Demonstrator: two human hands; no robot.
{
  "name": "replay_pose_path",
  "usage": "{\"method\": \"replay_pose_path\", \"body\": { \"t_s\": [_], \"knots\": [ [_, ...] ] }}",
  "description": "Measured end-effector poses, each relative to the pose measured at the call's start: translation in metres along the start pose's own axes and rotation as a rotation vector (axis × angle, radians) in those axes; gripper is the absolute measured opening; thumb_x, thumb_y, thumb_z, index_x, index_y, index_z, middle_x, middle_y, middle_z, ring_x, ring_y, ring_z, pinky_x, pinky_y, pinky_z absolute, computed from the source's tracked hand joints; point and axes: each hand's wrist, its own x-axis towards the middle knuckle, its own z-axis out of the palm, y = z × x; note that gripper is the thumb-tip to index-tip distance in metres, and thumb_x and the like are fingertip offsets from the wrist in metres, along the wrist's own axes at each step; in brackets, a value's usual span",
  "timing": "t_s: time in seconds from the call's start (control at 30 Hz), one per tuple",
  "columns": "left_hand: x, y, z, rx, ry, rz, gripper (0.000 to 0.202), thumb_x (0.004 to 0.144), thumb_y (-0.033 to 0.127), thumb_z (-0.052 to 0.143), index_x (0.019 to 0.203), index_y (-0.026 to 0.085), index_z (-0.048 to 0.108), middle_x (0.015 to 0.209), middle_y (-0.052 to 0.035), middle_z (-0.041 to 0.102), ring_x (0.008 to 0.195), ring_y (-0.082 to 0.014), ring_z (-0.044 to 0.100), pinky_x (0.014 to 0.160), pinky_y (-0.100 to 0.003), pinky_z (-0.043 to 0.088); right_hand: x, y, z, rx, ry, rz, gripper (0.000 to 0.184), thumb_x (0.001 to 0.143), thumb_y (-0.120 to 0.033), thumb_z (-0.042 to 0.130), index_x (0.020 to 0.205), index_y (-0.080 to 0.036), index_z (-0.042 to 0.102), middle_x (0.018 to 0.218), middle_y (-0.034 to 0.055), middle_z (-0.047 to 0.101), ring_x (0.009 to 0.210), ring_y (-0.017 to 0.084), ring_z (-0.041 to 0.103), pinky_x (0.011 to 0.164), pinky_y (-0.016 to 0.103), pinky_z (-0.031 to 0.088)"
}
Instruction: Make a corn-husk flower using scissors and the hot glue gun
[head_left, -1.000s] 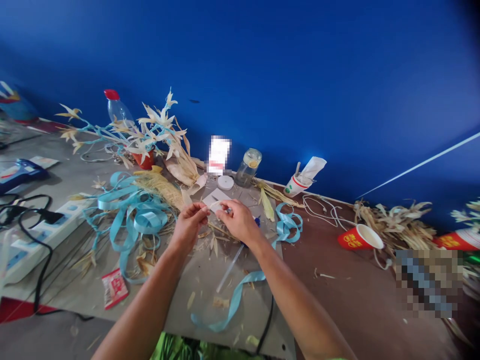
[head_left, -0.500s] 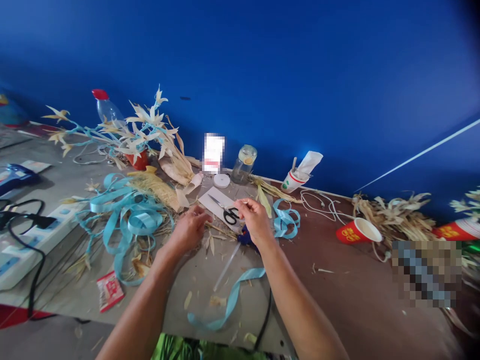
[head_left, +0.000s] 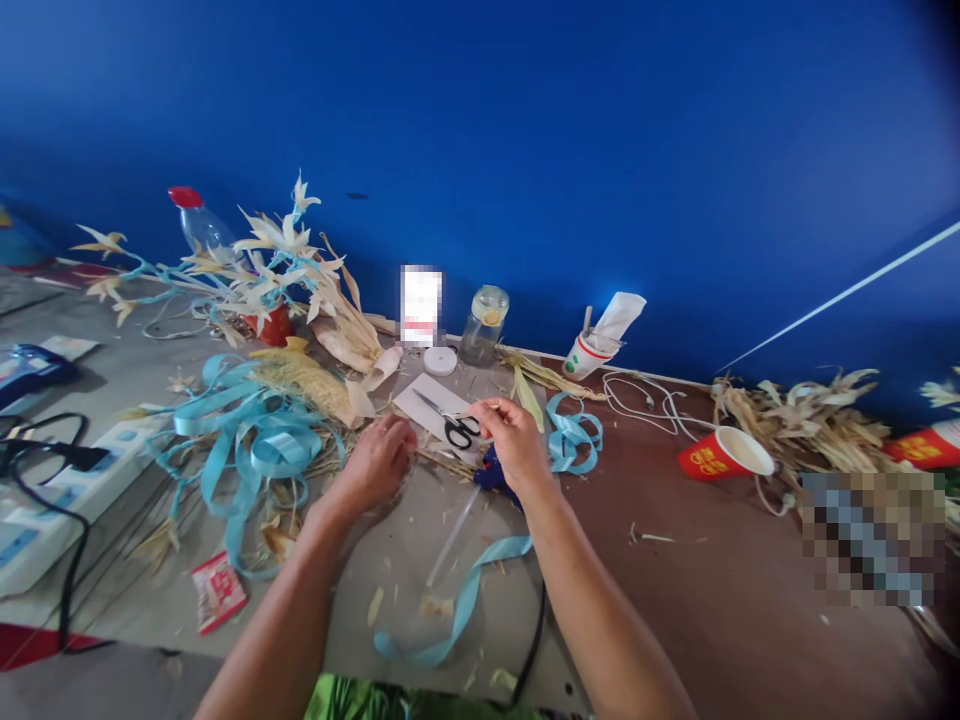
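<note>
The left hand is low over the table, near some dry stalks. Its fingers are bent and close together, but I cannot tell if they hold anything. The right hand is next to the black handles of the scissors. The tips of its thumb and first finger are close together by a tiny pale bit. It is too small to tell if they pinch it. The scissors lie on a white card, between the two hands and a little past them, with the blades pointing away and to the left. A blue tool is partly hidden by the right wrist, and a clear stick reaches from it toward the person. Blue ribbon sits in a big loopy heap to the left of the left hand. A small red packet lies nearer the person. Past the card are a round white lid and a glass jar. Farther left, pale flowers rise above a red pot. On the right, a red cup leans over.
</note>
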Motion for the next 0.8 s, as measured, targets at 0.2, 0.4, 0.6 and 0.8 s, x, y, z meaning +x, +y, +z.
{"method": "replay_pose_path", "body": {
  "t_s": [0.2,0.4,0.6,0.8],
  "knots": [
    [0.002,0.010,0.002,-0.705,0.303,-0.235,0.008,0.076,0.026,0.056,0.076,0.018,0.055,0.060,0.0022,0.054,0.058,-0.0106,0.049,0.058,-0.023,0.038,-0.001,0.001,-0.001,-0.012,0.009,-0.009,0.026,0.072,-0.041,0.058,0.073,-0.015,0.061,0.049,-0.0050,0.046,0.048,0.010,0.042,0.049,0.022,0.032],
    [0.004,0.018,0.008,-1.254,0.334,-0.337,0.024,0.067,0.024,0.070,0.088,0.016,0.062,0.065,0.0010,0.061,0.060,-0.0087,0.056,0.062,-0.021,0.043,-0.010,0.002,0.011,-0.007,-0.129,0.009,0.024,0.072,-0.039,0.058,0.070,-0.016,0.060,0.046,-0.0065,0.045,0.045,0.008,0.040,0.048,0.021,0.031],
    [0.004,0.022,0.010,-1.404,0.298,-0.400,0.021,0.063,0.020,0.074,0.081,0.014,0.065,0.068,0.0001,0.062,0.062,-0.0078,0.058,0.064,-0.020,0.045,-0.018,0.004,0.019,0.027,-0.292,-0.006,0.020,0.075,-0.035,0.057,0.078,-0.016,0.065,0.052,-0.0048,0.049,0.046,0.008,0.041,0.046,0.020,0.031],
    [0.005,0.026,0.013,-1.414,0.280,-0.391,0.022,0.061,0.020,0.075,0.079,0.013,0.065,0.065,-0.0006,0.062,0.060,-0.0091,0.057,0.063,-0.022,0.044,-0.022,0.003,0.023,0.065,-0.294,-0.023,0.022,0.075,-0.031,0.059,0.088,-0.016,0.068,0.057,-0.0031,0.053,0.047,0.008,0.041,0.044,0.019,0.032]
  ]
}}
